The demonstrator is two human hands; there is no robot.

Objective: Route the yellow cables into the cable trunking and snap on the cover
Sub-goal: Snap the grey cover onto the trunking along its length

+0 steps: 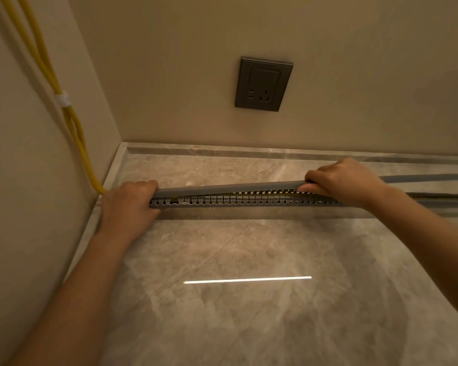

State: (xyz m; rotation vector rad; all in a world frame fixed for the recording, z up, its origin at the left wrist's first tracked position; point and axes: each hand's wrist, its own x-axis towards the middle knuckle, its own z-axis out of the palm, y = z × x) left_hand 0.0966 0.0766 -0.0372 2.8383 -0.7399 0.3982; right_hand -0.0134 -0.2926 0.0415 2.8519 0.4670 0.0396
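Stretching across the marble counter [249,313], the grey slotted trunking [222,203] lies along the back wall. Its cover [222,188] sits down at the left end and stands lifted further right. The yellow cables [77,133] run down the left wall, apparently entering the trunking behind the left hand [128,204], which grips that end. The right hand [347,180] curls its fingers round the raised cover.

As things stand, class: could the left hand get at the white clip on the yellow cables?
Probably yes. The white clip sits on the wall above the left hand, nothing between them; but that hand grips the trunking end and would have to let go first.
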